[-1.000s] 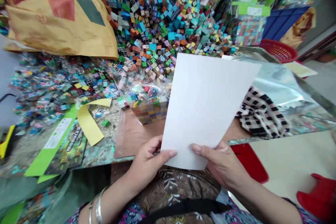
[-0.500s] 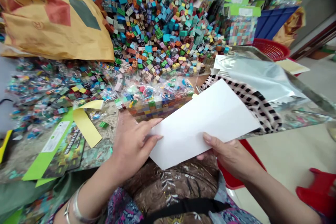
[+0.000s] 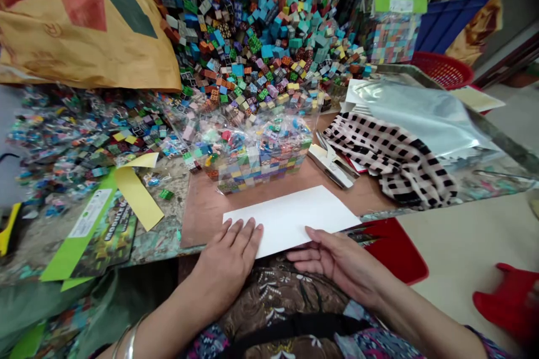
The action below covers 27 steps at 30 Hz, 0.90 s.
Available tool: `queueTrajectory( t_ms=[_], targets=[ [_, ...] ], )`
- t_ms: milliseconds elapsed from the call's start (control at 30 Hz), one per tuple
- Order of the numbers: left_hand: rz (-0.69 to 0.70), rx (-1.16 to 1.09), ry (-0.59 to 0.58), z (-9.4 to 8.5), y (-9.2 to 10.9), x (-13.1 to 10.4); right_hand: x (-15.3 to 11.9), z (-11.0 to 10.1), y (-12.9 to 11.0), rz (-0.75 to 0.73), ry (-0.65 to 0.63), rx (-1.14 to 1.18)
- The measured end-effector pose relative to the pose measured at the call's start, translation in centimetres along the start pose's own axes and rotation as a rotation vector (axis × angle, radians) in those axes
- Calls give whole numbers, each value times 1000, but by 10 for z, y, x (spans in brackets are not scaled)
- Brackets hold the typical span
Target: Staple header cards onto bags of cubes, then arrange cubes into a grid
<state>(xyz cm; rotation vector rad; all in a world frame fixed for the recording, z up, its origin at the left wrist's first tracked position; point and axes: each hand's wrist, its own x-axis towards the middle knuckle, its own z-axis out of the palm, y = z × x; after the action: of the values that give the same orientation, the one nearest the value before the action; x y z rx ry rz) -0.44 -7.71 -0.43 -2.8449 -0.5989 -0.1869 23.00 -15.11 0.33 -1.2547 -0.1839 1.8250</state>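
At the table's near edge (image 3: 168, 256), the white sheet (image 3: 290, 213) lies under the left hand's (image 3: 229, 263) flattened, nearly straight fingers; the right hand (image 3: 337, 261), half open, thumbs its near edge. It overhangs, so a loose press could let it slide lapward!

Shows a worn desk (image 3: 173, 217) beneath heaped blocks (image 3: 261, 39), a brown mat (image 3: 200, 210), a small green block (image 3: 166, 194) and silvery sheets (image 3: 421, 115).
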Motion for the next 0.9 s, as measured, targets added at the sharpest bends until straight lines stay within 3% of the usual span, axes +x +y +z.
queueTrajectory(
  t_ms=[100,167,233,333,400,467,600,767,900],
  targets=[
    [21,-12,-70,10,-1,-9,-10,-22,-7,-5,-62,-505],
    [40,-9,-99,13,-2,-13,-21,-33,-12,-119,-73,-910],
    [51,-8,-109,15,-2,-14,-28,-38,-14,-412,-6,-1327],
    [22,-16,-96,18,-2,-14,-25,-36,-12,-968,169,-1842],
    [17,-29,-83,19,-2,-14,-11,-33,-7,-1210,246,-2033],
    [42,-41,-84,20,-3,-14,7,-31,-1,-1347,251,-2105],
    [61,-41,-109,18,-4,-15,32,-31,11,-1442,162,-2132],
    [13,-81,-133,21,1,-20,36,-28,16,-1388,159,-2164],
    [10,-116,-37,26,2,-26,34,-22,12,-1294,183,-2213]
  ],
)
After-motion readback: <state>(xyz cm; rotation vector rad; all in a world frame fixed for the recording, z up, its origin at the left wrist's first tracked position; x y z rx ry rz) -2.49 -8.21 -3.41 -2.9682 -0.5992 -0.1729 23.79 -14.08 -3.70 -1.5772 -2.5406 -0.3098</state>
